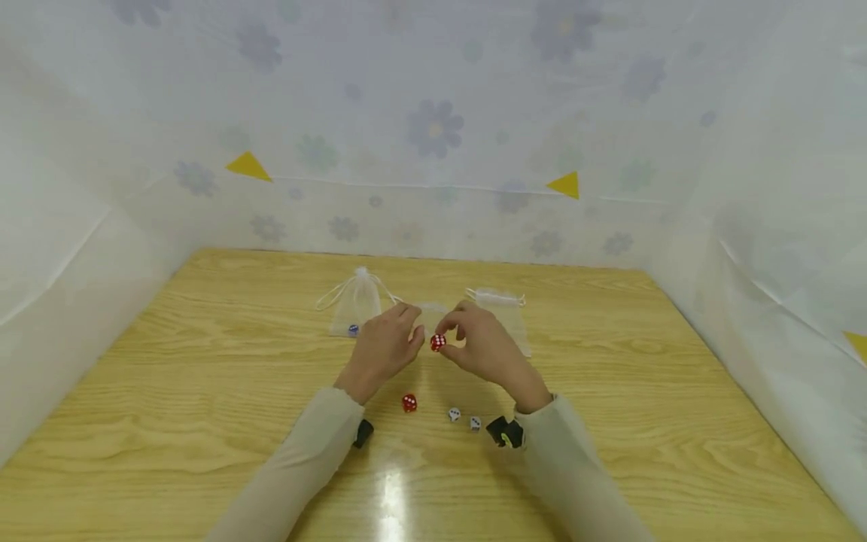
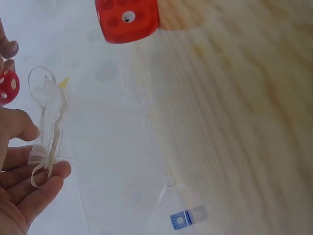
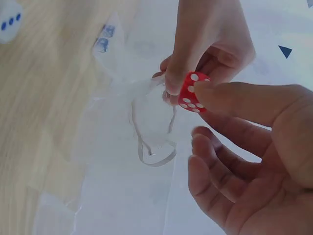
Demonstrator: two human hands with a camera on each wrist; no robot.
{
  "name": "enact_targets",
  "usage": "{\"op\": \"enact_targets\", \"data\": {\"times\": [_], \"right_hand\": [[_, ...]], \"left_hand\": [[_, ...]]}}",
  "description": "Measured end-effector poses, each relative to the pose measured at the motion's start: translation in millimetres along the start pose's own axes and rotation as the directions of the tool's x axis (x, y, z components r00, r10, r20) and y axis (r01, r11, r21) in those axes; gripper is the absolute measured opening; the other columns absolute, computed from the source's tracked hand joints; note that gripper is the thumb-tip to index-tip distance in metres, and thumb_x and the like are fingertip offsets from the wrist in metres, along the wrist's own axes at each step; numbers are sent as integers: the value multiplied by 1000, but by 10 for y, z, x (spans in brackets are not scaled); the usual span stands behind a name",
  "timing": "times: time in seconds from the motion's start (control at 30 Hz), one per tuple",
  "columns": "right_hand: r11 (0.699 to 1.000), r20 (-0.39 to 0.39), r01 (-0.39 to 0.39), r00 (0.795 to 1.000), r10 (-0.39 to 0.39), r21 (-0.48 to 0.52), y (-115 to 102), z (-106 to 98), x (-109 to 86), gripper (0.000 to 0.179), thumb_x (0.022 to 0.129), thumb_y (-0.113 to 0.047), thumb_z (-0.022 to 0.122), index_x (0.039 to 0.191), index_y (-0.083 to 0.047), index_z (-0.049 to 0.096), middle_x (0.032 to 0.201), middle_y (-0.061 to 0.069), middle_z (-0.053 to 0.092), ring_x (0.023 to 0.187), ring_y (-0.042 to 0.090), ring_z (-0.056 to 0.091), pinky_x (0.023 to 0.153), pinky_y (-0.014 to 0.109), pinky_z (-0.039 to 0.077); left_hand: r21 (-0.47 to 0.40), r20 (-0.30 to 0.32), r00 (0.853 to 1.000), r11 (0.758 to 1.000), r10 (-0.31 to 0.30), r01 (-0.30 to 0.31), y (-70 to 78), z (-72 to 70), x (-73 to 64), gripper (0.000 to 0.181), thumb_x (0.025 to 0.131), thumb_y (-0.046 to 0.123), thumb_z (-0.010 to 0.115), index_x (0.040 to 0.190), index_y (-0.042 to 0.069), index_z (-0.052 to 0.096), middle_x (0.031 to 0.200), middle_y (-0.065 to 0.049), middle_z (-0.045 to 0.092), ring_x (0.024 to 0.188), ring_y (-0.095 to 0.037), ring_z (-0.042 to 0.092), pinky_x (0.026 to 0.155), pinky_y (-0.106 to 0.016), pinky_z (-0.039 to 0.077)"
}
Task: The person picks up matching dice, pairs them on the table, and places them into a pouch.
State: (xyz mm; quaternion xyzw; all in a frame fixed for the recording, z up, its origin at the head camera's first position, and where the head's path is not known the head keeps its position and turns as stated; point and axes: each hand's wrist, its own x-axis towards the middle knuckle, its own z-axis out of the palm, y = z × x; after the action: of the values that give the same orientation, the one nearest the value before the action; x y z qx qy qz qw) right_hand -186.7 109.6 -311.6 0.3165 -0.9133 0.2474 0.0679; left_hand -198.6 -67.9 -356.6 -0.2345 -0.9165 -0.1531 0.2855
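My right hand (image 1: 484, 346) pinches a red die (image 1: 438, 342) with white pips between thumb and index finger; the other fingers stay loosely bent. Close by on its left, my left hand (image 1: 382, 348) holds the edge of a sheer white drawstring bag (image 3: 154, 115) with thumb and fingers. The bag's mouth faces the right hand, and its cord loops (image 2: 41, 88) hang loose. In the right wrist view the die is beside the left thumb, above the bag's mouth. Much of this bag is hidden behind the hands in the head view.
A second red die (image 1: 409, 403) and two white dice (image 1: 454, 414) lie on the wooden table (image 1: 169, 391) between the forearms. Behind the left hand lies a closed sheer bag (image 1: 355, 301) with blue dice (image 2: 188, 218) inside. Another sheer bag (image 1: 504, 316) lies flat behind the right hand.
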Motion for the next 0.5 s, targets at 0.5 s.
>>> {"op": "enact_targets", "data": {"times": [0.5], "right_hand": [[990,-176,-73,983,51,-120,84,159,119,13,83,-10,73,95,-5,70,114,14,60,94,30,64,79,40,55]], "left_hand": [[-68,-7,1000,998,-16,16,95,-16,25,18,86,8,66,102,1,67,97,-12,70,77,-23,68,62,-33,56]]}}
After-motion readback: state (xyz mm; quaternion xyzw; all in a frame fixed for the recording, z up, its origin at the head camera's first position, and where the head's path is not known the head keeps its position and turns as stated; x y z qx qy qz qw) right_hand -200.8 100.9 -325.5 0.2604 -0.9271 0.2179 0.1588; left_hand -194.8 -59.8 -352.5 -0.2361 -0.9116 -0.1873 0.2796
